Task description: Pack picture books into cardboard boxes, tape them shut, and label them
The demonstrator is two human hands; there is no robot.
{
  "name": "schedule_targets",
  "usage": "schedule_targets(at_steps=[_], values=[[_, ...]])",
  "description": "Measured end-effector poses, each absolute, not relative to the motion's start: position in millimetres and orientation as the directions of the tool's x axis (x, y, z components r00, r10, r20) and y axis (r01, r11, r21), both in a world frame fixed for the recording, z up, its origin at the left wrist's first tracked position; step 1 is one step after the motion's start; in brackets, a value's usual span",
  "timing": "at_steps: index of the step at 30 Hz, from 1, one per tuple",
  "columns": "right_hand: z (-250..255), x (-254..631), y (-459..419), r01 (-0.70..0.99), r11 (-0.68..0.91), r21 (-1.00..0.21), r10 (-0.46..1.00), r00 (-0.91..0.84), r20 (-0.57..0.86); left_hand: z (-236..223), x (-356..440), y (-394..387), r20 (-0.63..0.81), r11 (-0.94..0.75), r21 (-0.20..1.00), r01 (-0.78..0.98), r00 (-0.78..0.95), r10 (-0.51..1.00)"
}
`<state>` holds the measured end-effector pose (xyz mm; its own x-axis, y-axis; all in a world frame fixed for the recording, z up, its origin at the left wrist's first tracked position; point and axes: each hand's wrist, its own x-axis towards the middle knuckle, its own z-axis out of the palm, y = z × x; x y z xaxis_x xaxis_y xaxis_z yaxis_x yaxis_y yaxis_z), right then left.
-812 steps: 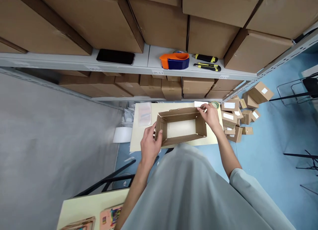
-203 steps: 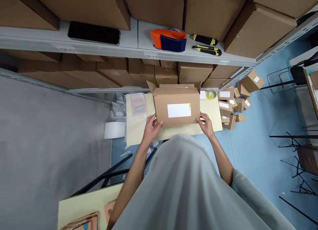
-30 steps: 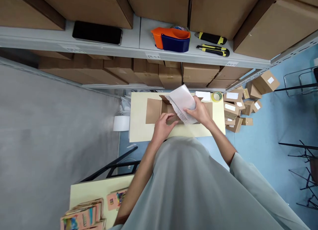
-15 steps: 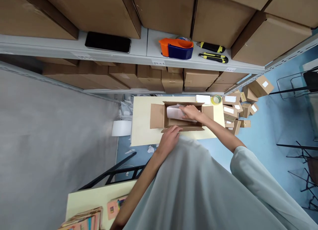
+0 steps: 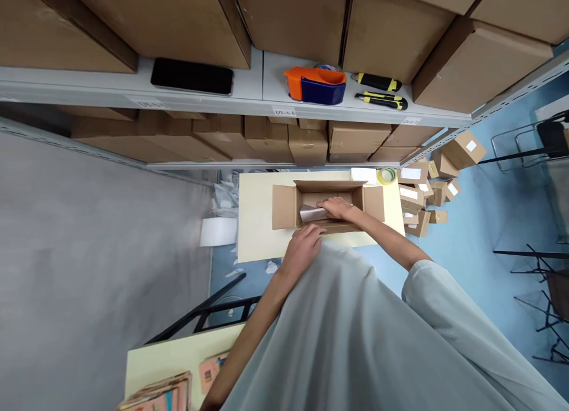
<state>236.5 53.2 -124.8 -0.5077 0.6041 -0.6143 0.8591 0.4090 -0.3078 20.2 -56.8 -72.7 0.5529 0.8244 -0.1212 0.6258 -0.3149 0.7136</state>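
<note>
An open cardboard box [image 5: 283, 207] stands on a pale yellow table, its side flaps spread left and right. My right hand [image 5: 336, 208] reaches down into it, fingers closed on a whitish wrapped package [image 5: 312, 214]. That package lies low in the box, along the near wall, and my hand covers its right end. At the near edge of the box, my left hand [image 5: 306, 243] has its fingers bent over the cardboard and grips it.
A roll of tape [image 5: 386, 175] and a small white box [image 5: 363, 175] sit at the table's back right. Above, a shelf [image 5: 249, 97] carries a phone [image 5: 192, 76], an orange-and-blue tape dispenser [image 5: 315, 85] and utility knives [image 5: 380, 91]. Several parcels [image 5: 411, 195] are piled right of the table.
My right hand has brought the wrapped package from the far side of the box down toward the near wall. The left hand keeps its place on the near edge.
</note>
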Motion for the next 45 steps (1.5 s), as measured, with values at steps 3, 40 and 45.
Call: schedule_targets(at_steps=[3,40,45], values=[[-123.4,242.4,52.1,0.870,0.377,-0.318,0.604,-0.491,-0.628,-75.1,18.6,-58.0,-0.126,-0.312,0.718,0.622,0.557,0.821],[-67.5,315.2,-69.7,0.571,-0.278,-0.772,0.958,0.106,-0.266,-85.9,-10.7,-33.0,-0.115,-0.030,0.764,0.645,0.182,0.977],[-71.5,310.1,-57.5,0.685,-0.249,-0.685,0.901,-0.096,-0.423,-95.4,-10.1,-22.2,-0.291,-0.039,0.783,0.621,0.420,0.859]])
